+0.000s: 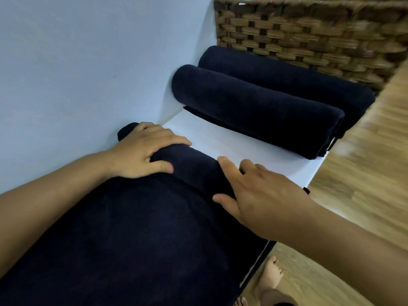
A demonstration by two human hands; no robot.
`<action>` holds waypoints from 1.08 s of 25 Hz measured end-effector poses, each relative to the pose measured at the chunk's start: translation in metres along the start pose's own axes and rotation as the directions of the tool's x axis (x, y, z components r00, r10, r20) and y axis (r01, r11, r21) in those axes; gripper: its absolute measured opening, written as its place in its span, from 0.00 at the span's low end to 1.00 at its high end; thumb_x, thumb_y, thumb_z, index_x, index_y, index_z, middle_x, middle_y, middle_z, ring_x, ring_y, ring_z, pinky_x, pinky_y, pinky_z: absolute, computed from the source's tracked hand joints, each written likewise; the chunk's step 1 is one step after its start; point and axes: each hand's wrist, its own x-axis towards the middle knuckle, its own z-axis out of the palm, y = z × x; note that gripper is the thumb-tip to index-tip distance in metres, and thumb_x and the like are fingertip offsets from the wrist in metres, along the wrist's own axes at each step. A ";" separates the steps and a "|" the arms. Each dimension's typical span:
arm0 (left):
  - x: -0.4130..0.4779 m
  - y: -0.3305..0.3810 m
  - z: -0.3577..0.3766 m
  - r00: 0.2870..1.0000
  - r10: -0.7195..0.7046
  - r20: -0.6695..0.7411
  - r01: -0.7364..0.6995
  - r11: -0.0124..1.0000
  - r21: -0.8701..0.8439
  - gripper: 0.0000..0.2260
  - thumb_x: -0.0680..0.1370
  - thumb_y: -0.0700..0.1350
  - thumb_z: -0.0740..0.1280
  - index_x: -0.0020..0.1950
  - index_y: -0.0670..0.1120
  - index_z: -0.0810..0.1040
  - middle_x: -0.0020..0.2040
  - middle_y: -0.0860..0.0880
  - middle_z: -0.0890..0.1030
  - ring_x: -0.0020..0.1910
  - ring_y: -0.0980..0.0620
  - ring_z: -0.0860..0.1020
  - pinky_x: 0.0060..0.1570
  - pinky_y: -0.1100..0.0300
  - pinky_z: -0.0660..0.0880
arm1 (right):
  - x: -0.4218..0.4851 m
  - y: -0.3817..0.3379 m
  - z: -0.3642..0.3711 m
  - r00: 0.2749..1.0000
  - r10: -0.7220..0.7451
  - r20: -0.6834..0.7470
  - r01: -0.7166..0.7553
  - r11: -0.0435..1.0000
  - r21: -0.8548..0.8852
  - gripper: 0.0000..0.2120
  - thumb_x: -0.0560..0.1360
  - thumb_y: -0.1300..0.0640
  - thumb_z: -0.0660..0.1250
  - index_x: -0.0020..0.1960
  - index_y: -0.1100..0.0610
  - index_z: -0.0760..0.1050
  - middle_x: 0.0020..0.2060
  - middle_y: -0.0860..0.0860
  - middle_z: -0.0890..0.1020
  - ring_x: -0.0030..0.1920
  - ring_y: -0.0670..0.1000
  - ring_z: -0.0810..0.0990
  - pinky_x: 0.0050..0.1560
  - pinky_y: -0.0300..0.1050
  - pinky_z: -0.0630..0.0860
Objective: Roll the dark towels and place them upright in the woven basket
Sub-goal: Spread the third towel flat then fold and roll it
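Navy terry towel [132, 235] half-rolled on the white tabletop [220, 138]; left hand [143, 151] and right hand [260, 195], fingers spread, press its roll. Two rolled navy towels [254, 107] lie beside the brown woven basket [309, 34].

Soft, even, dim light; motion blur smears the wooden floor [364, 168] and basket [309, 29] at right.

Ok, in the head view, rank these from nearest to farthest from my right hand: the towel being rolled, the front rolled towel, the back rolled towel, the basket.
1. towel being rolled, directly under the right hand.
2. front rolled towel, ahead on the white surface.
3. back rolled towel, just behind the front one.
4. basket, farthest, at the far end.
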 end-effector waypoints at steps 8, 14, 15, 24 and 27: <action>0.052 -0.010 0.015 0.989 0.043 -0.143 -0.023 0.991 0.135 0.23 0.76 0.66 0.58 0.66 0.56 0.68 0.60 0.54 0.76 0.59 0.50 0.72 0.66 0.54 0.58 | 0.017 0.019 0.003 0.982 0.091 -0.163 -0.146 0.918 -0.370 0.27 0.79 0.44 0.53 0.73 0.58 0.60 0.47 0.59 0.71 0.40 0.55 0.63 0.34 0.49 0.68; -0.001 -0.009 0.019 0.983 0.012 -0.184 -0.021 0.999 -0.047 0.22 0.83 0.55 0.49 0.77 0.54 0.58 0.76 0.54 0.62 0.78 0.52 0.53 0.77 0.46 0.44 | -0.004 -0.006 0.008 0.949 0.054 -0.311 -0.173 0.913 -0.368 0.33 0.79 0.39 0.50 0.73 0.61 0.66 0.47 0.62 0.73 0.44 0.61 0.69 0.40 0.54 0.66; -0.007 -0.007 0.019 0.982 -0.016 -0.190 -0.003 0.995 -0.100 0.20 0.83 0.53 0.49 0.76 0.54 0.59 0.76 0.55 0.61 0.79 0.52 0.52 0.77 0.45 0.43 | -0.009 -0.018 0.010 0.945 0.064 -0.320 -0.177 0.925 -0.337 0.33 0.79 0.39 0.50 0.73 0.62 0.67 0.49 0.63 0.73 0.46 0.62 0.69 0.42 0.55 0.66; -0.023 -0.002 -0.004 0.986 -0.029 -0.162 0.048 0.992 0.115 0.24 0.78 0.54 0.58 0.75 0.52 0.63 0.64 0.47 0.73 0.64 0.45 0.69 0.71 0.48 0.61 | -0.007 -0.027 -0.030 0.976 0.217 0.007 -0.216 0.967 0.135 0.24 0.76 0.41 0.64 0.66 0.51 0.64 0.54 0.50 0.70 0.54 0.52 0.71 0.52 0.46 0.72; 0.011 0.000 -0.017 0.999 -0.012 -0.034 0.013 0.999 0.040 0.21 0.78 0.48 0.61 0.72 0.54 0.68 0.62 0.51 0.74 0.61 0.49 0.70 0.70 0.50 0.59 | 0.011 -0.004 -0.021 0.946 0.254 0.200 -0.274 0.958 0.079 0.24 0.77 0.36 0.57 0.64 0.51 0.61 0.53 0.51 0.71 0.52 0.54 0.73 0.52 0.47 0.72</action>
